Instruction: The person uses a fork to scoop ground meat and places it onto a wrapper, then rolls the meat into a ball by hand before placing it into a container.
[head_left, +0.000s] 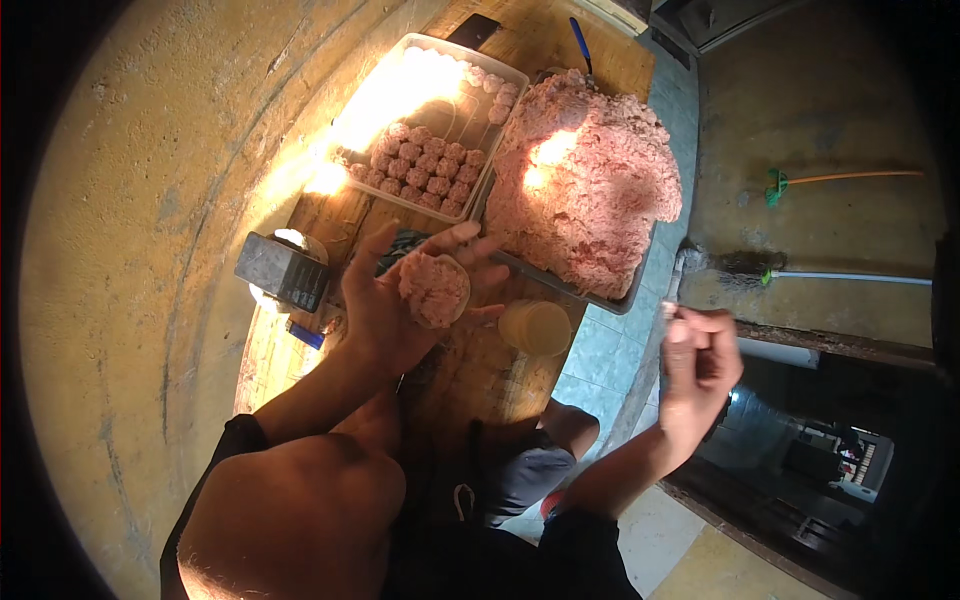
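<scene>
My left hand (375, 322) is held palm up with its fingers spread. On its palm and fingers rests a round pale wrapper with raw minced meat (433, 291) spread over it. My right hand (701, 356) is raised off to the right, beyond the table's edge, thumb and fingers brought together. Blur hides whether the pale spot at its fingertips is something held. Just right of my left fingertips stands a pale yellow round stack (536, 328), apparently of wrappers. Ahead, a large mound of minced meat (585, 187) heaps above the rim of a grey tub (551, 281).
A clear plastic tray (480, 116) holds rows of meat dumplings (427, 169); glare washes out its far left. A blue handle (580, 37) sticks up behind the mound. On the wooden table (480, 382) are a dark phone (474, 31), a black box (281, 270) and a blue lighter (306, 335).
</scene>
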